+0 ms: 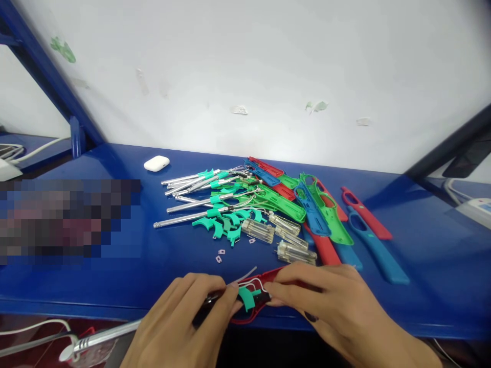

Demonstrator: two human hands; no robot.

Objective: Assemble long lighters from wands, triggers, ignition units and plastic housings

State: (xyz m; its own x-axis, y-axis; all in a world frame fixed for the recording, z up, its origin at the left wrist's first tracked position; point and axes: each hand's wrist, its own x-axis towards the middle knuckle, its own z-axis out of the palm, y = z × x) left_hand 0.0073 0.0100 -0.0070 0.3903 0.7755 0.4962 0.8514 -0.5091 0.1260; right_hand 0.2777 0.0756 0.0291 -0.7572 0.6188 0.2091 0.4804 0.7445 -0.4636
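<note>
At the desk's front edge, both hands hold a partly assembled gas lighter. Its red casing half (245, 321) carries a teal trigger (248, 298), white wires (251, 281) and a black part (263, 298). My left hand (184, 319) is closed around the barrel end, where a silver tube (109, 335) sticks out leftward below the hand. A thin clear hose end (249, 273) rises beside its fingertips. My right hand (332, 301) is closed on the casing's right part, thumb and fingertips at the black part and wires. Its palm side is hidden.
Beyond the hands lie several silver lighter tubes (192, 220), teal triggers (209, 223), clear fuel tanks (259, 230), and green casings (284, 202). Blue casings (383, 255) and red ones (368, 217) lie right. A white earbud case (156, 163) sits back left. A white wall (245, 66) rises behind.
</note>
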